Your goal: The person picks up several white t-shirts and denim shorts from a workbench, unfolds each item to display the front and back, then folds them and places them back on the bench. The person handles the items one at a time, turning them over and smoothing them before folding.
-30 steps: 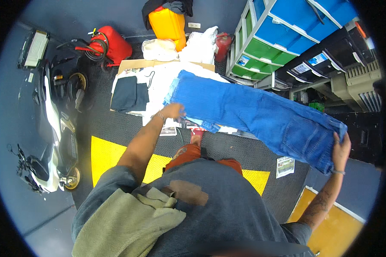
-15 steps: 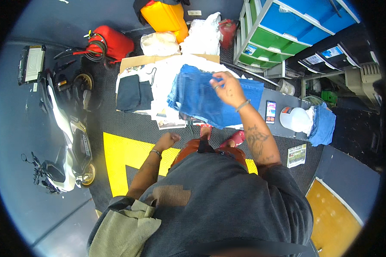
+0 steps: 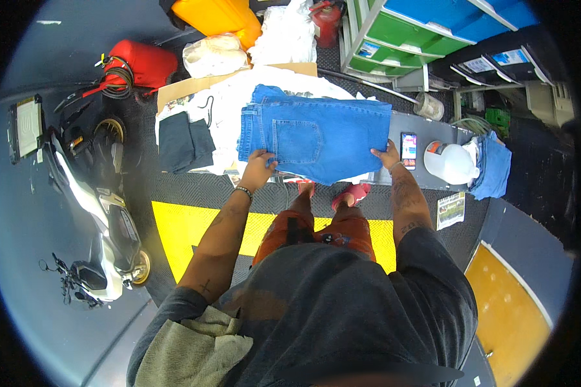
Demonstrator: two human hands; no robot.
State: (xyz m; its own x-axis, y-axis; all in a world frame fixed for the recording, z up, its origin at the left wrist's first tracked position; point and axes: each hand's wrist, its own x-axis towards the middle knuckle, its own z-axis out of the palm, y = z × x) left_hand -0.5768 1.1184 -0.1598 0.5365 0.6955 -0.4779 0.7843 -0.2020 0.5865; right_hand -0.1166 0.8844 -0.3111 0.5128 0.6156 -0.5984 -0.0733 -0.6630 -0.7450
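A pair of folded blue jeans [image 3: 352, 132] lies across the white cloth [image 3: 226, 103] in front of me, waistband to the left, one back pocket facing up. My left hand [image 3: 258, 170] is closed on the jeans' near edge by the waistband. At the right end, my right hand [image 3: 387, 156] has its fingers and thumb closed on the edge of the denim. Under both hands the jeans look fairly flat. Left of them rests a dark folded garment [image 3: 184, 142].
Right of the jeans are a phone [image 3: 408, 150], a clear plastic jug [image 3: 450, 162] and another denim piece [image 3: 494, 169]. Behind stand a yellow jerrycan [image 3: 219, 19], a red tank [image 3: 142, 64] and blue-green drawers [image 3: 407, 39]. A motorcycle [image 3: 100, 219] stands at left.
My left hand has moved up from beside my lap onto the jeans. The right hand has come down to their right edge. The jeans now lie straighter and flatter.
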